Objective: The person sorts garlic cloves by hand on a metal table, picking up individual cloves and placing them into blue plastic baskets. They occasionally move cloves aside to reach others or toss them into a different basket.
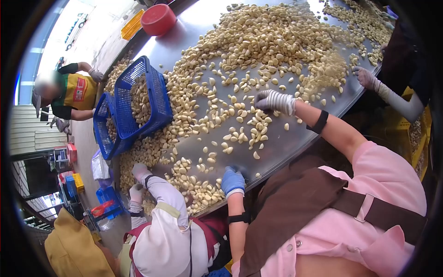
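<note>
My right hand point(275, 100), in a striped glove with grey fingers, reaches over the metal table. Its fingers are extended and bent downward beside loose peeled garlic cloves point(260, 127), and I see nothing held in them. My left hand point(233, 181), in a blue glove, is low at the near edge of the table. Its fingers look curled in, and whatever may be inside is hidden. Scattered cloves lie between my two hands, and a large heap of garlic cloves point(277, 34) spreads over the far part of the table.
Blue plastic baskets point(161, 94) holding cloves stand at the left on the metal table point(295, 138). A red bowl point(158, 20) sits at the far edge. A co-worker point(170, 235) handles cloves close by on my left. Another gloved hand point(366, 78) is at the right edge.
</note>
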`<action>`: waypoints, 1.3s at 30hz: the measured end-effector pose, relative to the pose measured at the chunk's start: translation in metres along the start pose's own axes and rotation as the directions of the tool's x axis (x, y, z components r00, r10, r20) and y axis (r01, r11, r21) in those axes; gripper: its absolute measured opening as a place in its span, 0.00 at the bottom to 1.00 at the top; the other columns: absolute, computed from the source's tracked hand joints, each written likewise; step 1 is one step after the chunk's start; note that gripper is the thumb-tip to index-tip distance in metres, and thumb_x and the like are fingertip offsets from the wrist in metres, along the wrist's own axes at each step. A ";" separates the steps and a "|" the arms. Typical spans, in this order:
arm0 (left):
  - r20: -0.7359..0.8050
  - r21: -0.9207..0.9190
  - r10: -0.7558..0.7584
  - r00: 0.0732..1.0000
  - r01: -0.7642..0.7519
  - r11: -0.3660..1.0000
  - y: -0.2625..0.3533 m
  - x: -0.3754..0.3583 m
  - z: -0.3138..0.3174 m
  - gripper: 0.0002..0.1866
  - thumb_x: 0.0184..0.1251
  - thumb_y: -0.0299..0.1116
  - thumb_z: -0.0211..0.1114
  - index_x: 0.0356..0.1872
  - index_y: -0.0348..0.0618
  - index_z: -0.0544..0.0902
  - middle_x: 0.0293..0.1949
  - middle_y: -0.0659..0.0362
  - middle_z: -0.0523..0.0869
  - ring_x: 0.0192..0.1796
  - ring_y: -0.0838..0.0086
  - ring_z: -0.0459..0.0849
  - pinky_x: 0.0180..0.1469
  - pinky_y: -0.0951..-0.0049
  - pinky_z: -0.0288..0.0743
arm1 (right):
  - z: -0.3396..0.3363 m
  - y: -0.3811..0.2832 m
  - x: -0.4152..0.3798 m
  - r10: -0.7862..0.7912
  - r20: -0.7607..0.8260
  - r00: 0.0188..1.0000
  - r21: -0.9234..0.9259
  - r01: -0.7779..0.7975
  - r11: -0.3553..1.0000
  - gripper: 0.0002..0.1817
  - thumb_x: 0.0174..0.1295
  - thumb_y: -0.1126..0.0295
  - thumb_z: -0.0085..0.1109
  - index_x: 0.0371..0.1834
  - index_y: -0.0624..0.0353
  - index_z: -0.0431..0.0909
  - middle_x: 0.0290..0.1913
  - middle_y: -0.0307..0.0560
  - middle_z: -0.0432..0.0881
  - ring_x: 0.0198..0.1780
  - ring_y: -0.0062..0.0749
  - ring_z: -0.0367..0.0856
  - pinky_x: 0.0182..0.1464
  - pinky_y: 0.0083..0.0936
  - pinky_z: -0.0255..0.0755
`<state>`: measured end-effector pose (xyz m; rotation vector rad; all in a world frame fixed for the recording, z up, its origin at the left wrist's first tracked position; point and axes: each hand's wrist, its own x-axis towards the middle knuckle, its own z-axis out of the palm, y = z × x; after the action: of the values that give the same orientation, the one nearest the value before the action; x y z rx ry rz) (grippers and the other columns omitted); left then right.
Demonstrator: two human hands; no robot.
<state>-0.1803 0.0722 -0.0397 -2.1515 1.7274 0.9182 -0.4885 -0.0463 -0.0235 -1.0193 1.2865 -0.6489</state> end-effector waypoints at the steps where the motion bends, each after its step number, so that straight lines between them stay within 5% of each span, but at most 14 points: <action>1: 0.000 0.006 0.007 1.000 -0.007 1.000 -0.001 0.001 0.001 0.17 0.60 0.37 0.58 0.47 0.38 0.77 0.43 0.43 0.85 0.49 0.51 0.83 0.53 0.57 0.74 | 0.010 0.008 0.002 -0.119 0.010 0.993 -0.226 0.118 0.967 0.14 0.53 0.64 0.61 0.40 0.57 0.81 0.32 0.44 0.84 0.37 0.34 0.83 0.43 0.31 0.78; 4: 0.026 0.027 -0.018 1.000 0.017 1.000 0.009 -0.003 -0.011 0.17 0.58 0.35 0.57 0.47 0.38 0.76 0.43 0.44 0.85 0.48 0.51 0.84 0.52 0.56 0.74 | 0.052 -0.019 -0.031 -0.048 0.246 0.968 -0.874 0.243 0.421 0.13 0.51 0.67 0.56 0.38 0.56 0.83 0.34 0.51 0.85 0.37 0.47 0.84 0.40 0.38 0.77; 7: -0.050 -0.054 -0.042 0.998 0.040 0.998 0.006 0.000 -0.008 0.15 0.55 0.35 0.59 0.43 0.41 0.78 0.40 0.45 0.86 0.47 0.52 0.84 0.51 0.59 0.74 | 0.070 0.028 -0.016 -0.101 0.304 0.947 -0.935 0.317 0.161 0.09 0.47 0.71 0.61 0.31 0.61 0.84 0.28 0.53 0.84 0.32 0.45 0.85 0.32 0.38 0.77; 21: -0.199 -0.187 -0.023 0.980 -0.015 0.982 -0.021 0.009 0.006 0.10 0.55 0.29 0.63 0.38 0.38 0.78 0.31 0.50 0.85 0.32 0.60 0.85 0.40 0.64 0.78 | 0.104 0.015 -0.028 -0.004 0.329 0.944 -0.911 0.319 0.263 0.11 0.52 0.71 0.61 0.38 0.63 0.80 0.32 0.53 0.85 0.36 0.46 0.86 0.34 0.40 0.77; 24: -0.206 -0.890 0.030 0.978 -0.200 0.411 -0.005 -0.043 -0.037 0.04 0.60 0.27 0.62 0.33 0.41 0.75 0.21 0.64 0.74 0.19 0.84 0.73 0.18 0.82 0.68 | 0.092 0.000 -0.040 -0.049 0.317 0.947 -0.901 0.317 0.297 0.13 0.52 0.71 0.61 0.41 0.61 0.77 0.33 0.54 0.84 0.38 0.47 0.85 0.34 0.40 0.77; 25: -0.194 -0.872 0.055 0.979 -0.198 0.448 -0.010 -0.064 -0.048 0.04 0.61 0.27 0.61 0.34 0.41 0.75 0.20 0.64 0.74 0.15 0.82 0.70 0.15 0.81 0.65 | 0.089 0.000 -0.046 -0.054 0.312 0.948 -0.893 0.313 0.324 0.14 0.52 0.71 0.62 0.42 0.61 0.76 0.33 0.54 0.83 0.38 0.47 0.85 0.34 0.40 0.77; 27: 0.239 -0.777 0.074 0.968 0.145 0.613 -0.038 -0.092 -0.054 0.05 0.62 0.32 0.63 0.31 0.43 0.78 0.20 0.64 0.75 0.18 0.85 0.71 0.18 0.80 0.64 | 0.081 0.008 -0.043 -0.040 0.285 0.958 -0.898 0.281 0.340 0.16 0.51 0.70 0.63 0.44 0.60 0.76 0.35 0.54 0.83 0.38 0.48 0.84 0.34 0.39 0.77; 28: 0.360 -0.545 0.016 0.933 0.196 0.815 -0.063 -0.093 -0.035 0.11 0.62 0.40 0.63 0.33 0.42 0.82 0.23 0.57 0.82 0.21 0.73 0.79 0.25 0.72 0.72 | 0.079 0.016 -0.041 -0.113 0.291 0.950 -0.897 0.312 0.312 0.16 0.50 0.68 0.64 0.43 0.59 0.76 0.34 0.53 0.82 0.36 0.48 0.84 0.33 0.39 0.77; 29: 0.309 -0.167 0.109 0.945 -0.059 0.984 -0.088 -0.096 -0.013 0.19 0.61 0.48 0.61 0.37 0.42 0.84 0.34 0.50 0.87 0.34 0.57 0.84 0.39 0.64 0.77 | 0.079 0.022 -0.040 -0.187 0.298 0.936 -0.895 0.342 0.285 0.16 0.50 0.67 0.64 0.41 0.58 0.76 0.33 0.52 0.81 0.33 0.47 0.84 0.32 0.39 0.76; 30: 0.412 0.153 -0.089 0.907 0.027 0.988 -0.065 -0.110 -0.031 0.22 0.61 0.52 0.59 0.40 0.43 0.84 0.41 0.47 0.85 0.47 0.52 0.82 0.50 0.62 0.74 | 0.081 0.020 -0.042 -0.186 0.291 0.938 -0.895 0.336 0.294 0.16 0.50 0.67 0.64 0.41 0.58 0.76 0.33 0.52 0.81 0.33 0.47 0.84 0.32 0.39 0.76; 34: 0.280 -0.329 0.116 0.953 -0.019 0.944 -0.065 -0.100 -0.026 0.20 0.64 0.48 0.56 0.41 0.42 0.83 0.40 0.44 0.84 0.45 0.51 0.82 0.48 0.60 0.73 | 0.095 0.011 -0.043 -0.122 0.421 0.899 -0.873 0.438 0.213 0.13 0.50 0.70 0.63 0.39 0.60 0.78 0.36 0.53 0.82 0.37 0.47 0.84 0.34 0.39 0.78; 36: 0.128 -0.312 0.039 0.991 0.003 0.950 -0.044 -0.080 -0.033 0.16 0.67 0.44 0.55 0.42 0.44 0.82 0.37 0.44 0.84 0.44 0.51 0.83 0.46 0.58 0.74 | 0.104 0.007 -0.039 -0.093 0.479 0.873 -0.860 0.488 0.150 0.11 0.51 0.72 0.60 0.38 0.61 0.78 0.35 0.54 0.83 0.35 0.48 0.85 0.31 0.39 0.77; 37: -0.095 -0.373 0.142 0.985 -0.168 0.912 -0.041 -0.068 -0.030 0.11 0.67 0.34 0.56 0.43 0.41 0.82 0.23 0.56 0.82 0.23 0.72 0.80 0.28 0.71 0.73 | 0.108 0.013 -0.037 -0.100 0.495 0.863 -0.850 0.505 0.149 0.11 0.51 0.72 0.60 0.38 0.61 0.78 0.35 0.54 0.83 0.35 0.48 0.85 0.31 0.39 0.77; 39: -0.194 -0.356 0.156 0.968 -0.218 0.909 -0.036 -0.043 -0.035 0.11 0.67 0.32 0.55 0.43 0.40 0.82 0.26 0.53 0.85 0.27 0.68 0.82 0.33 0.68 0.75 | 0.111 0.021 -0.033 -0.134 0.440 0.888 -0.878 0.456 0.144 0.10 0.53 0.73 0.58 0.39 0.63 0.77 0.33 0.56 0.83 0.34 0.48 0.85 0.30 0.40 0.77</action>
<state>-0.1394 0.0977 0.0066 -2.3807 2.0032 1.2453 -0.3902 0.0189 -0.0307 -2.4349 1.1837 0.1978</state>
